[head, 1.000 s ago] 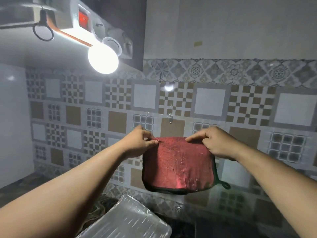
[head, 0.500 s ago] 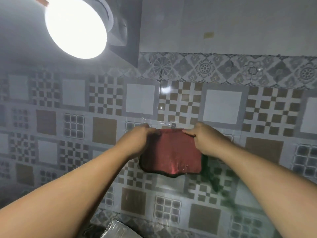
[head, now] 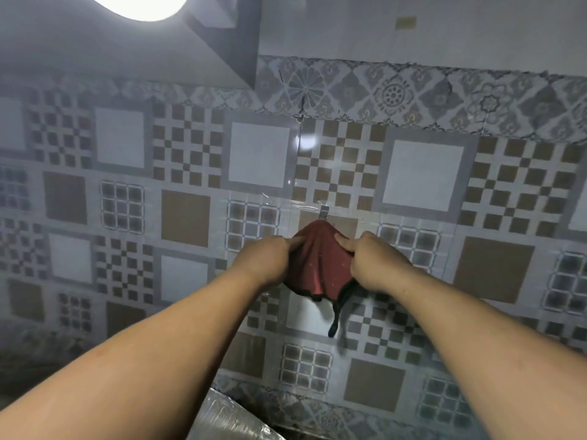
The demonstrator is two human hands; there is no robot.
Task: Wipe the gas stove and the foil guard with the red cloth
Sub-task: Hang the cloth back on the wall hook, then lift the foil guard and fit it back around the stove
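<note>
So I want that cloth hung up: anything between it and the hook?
Nothing visible. Both hands hold the cloth bunched against the wall, its top right under the hook.

hands: 2 | red cloth (head: 317, 262): 1 | wall hook (head: 324, 213): 1 (small) | lamp (head: 139, 4): 1

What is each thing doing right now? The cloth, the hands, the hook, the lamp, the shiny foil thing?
red cloth: bunched, its top at the wall hook, held at both sides.
wall hook: stuck on the tiles, the cloth's top right under it.
left hand: pinches the cloth's left edge.
right hand: pinches the cloth's right edge.
lamp: lit.
foil guard: only a corner shows, low down.
</note>
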